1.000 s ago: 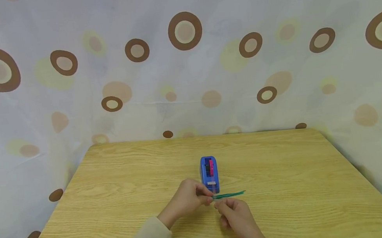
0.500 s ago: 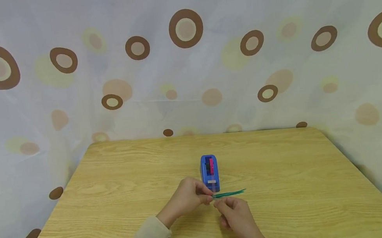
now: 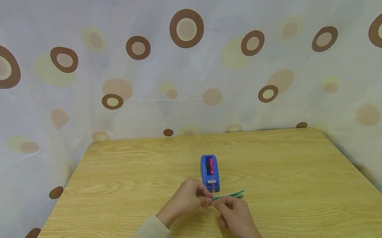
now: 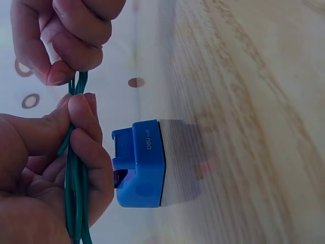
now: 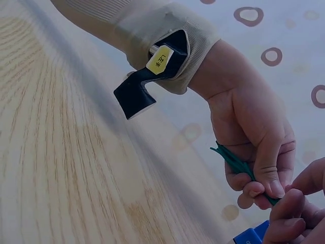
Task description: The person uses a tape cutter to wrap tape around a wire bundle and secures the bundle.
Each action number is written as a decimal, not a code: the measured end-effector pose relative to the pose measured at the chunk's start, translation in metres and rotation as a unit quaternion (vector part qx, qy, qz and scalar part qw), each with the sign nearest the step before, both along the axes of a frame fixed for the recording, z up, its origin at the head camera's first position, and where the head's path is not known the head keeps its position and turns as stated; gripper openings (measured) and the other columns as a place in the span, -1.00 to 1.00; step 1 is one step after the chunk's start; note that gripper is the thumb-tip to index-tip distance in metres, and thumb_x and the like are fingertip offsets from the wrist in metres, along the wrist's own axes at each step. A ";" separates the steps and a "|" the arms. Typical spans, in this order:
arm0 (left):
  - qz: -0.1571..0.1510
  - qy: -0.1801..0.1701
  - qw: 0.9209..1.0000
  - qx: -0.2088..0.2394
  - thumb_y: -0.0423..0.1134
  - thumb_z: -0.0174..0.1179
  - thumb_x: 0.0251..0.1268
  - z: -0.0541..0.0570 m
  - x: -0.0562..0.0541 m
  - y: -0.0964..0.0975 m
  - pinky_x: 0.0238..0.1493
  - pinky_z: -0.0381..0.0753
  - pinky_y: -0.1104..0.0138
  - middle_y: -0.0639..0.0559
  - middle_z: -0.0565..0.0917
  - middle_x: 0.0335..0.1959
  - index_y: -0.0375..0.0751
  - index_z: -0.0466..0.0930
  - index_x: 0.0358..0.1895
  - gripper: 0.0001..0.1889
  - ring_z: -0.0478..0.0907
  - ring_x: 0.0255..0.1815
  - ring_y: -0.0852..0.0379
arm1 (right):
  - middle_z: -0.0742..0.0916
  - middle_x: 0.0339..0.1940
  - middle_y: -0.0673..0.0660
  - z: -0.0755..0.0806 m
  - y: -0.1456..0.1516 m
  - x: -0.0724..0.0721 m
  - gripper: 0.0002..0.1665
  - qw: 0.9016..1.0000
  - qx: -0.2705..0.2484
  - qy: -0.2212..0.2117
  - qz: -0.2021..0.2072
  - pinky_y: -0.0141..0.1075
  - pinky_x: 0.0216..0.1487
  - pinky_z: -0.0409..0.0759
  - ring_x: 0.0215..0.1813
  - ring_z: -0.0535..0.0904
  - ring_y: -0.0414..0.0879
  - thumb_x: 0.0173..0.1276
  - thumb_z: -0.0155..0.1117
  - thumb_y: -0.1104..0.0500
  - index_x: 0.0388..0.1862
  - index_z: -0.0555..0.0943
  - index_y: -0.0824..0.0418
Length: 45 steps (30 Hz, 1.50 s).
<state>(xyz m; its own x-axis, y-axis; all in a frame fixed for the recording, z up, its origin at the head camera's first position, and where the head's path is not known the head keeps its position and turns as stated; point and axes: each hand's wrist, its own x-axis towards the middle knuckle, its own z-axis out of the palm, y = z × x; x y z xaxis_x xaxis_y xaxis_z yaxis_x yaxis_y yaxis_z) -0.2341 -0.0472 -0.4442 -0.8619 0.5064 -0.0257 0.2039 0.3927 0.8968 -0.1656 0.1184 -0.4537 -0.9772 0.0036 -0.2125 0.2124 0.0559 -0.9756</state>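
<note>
The green strands (image 4: 77,198) are hanging in the air at the lower centre of the head view, just in front of the blue dispenser (image 4: 147,173). The left hand (image 3: 187,198) is pinching them between thumb and fingers, hiding their left part there; at the lower left of the left wrist view they are passing across the palm and running out of the frame. The right hand (image 3: 237,214) is pinching the strands with thumb and forefinger just beside the left fingertips. Its fingers are covering the spot, so whether the tape (image 3: 213,187) is also being held is impossible to tell. The tape is stretching from the dispenser towards the strands, faint and clear, its end being lost among the fingers.

In the right wrist view, short strand tips are poking out of the left hand at the lower right; the right hand is being cut off by the frame's edge, and only a blue corner of the dispenser is showing.

A cream sleeve (image 3: 151,233) is running out at the bottom of the head view, a black mount (image 5: 133,101) sitting at its cuff. The wooden counter (image 3: 289,170) is filling the lower half, its near edge being cropped; a spotted cloth (image 3: 157,75) is hanging behind.
</note>
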 end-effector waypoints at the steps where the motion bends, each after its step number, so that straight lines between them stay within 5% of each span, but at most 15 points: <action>1: -0.003 -0.003 1.000 0.000 -0.57 0.28 0.20 0.000 0.000 0.000 -0.43 0.53 0.41 0.09 0.70 -0.52 -0.26 0.73 -0.43 -0.84 0.62 -0.49 0.20 | 0.55 -0.53 0.04 0.000 0.000 0.000 -0.68 1.000 0.001 0.000 0.000 -0.47 -0.58 0.32 -0.59 0.38 -0.23 0.46 0.21 0.15 -0.16 0.62 0.46; 11: -0.010 -0.024 1.000 0.015 -0.55 0.27 0.24 0.000 -0.001 -0.002 -0.44 0.53 0.40 0.07 0.70 -0.46 -0.29 0.75 -0.39 -0.86 0.60 -0.48 0.19 | 0.61 -0.32 0.08 -0.009 -0.002 -0.002 -0.68 0.999 0.029 0.020 -0.005 -0.45 -0.60 0.33 -0.60 0.38 -0.22 0.46 0.22 0.14 -0.20 0.63 0.44; 20: -0.006 -0.025 1.000 0.015 -0.53 0.28 0.24 0.002 -0.003 -0.002 -0.46 0.51 0.40 0.06 0.69 -0.50 -0.30 0.75 -0.36 -0.89 0.58 -0.50 0.19 | 0.56 -0.49 0.03 -0.008 -0.004 -0.002 -0.70 0.998 0.056 0.027 -0.022 -0.45 -0.64 0.30 -0.61 0.38 -0.21 0.43 0.25 0.13 -0.23 0.66 0.41; 27: -0.007 -0.030 0.999 0.016 -0.49 0.27 0.28 0.003 -0.006 -0.003 -0.33 0.63 0.25 0.05 0.71 -0.49 -0.29 0.76 -0.33 -0.90 0.61 -0.49 0.17 | 0.57 -0.49 0.04 -0.006 -0.003 -0.002 -0.71 0.997 0.062 0.035 -0.024 -0.45 -0.64 0.31 -0.62 0.39 -0.21 0.41 0.26 0.15 -0.26 0.67 0.41; 45: -0.006 -0.032 0.999 0.028 -0.42 0.30 0.29 0.003 -0.007 0.000 -0.39 0.57 0.36 0.04 0.69 -0.52 -0.30 0.76 -0.35 -0.92 0.57 -0.51 0.19 | 0.62 -0.43 0.05 -0.010 0.000 -0.002 -0.72 0.994 0.101 0.036 -0.031 -0.41 -0.60 0.38 -0.56 0.44 -0.18 0.38 0.30 0.12 -0.23 0.71 0.37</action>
<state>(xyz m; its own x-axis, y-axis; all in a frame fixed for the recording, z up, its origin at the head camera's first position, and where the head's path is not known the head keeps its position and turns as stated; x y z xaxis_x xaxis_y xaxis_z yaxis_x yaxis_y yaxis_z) -0.2407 -0.0475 -0.4414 -0.8535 0.5185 -0.0523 0.1498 0.3403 0.9283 -0.1681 0.1179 -0.4635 -0.9862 0.1006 -0.1316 0.1525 0.2412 -0.9584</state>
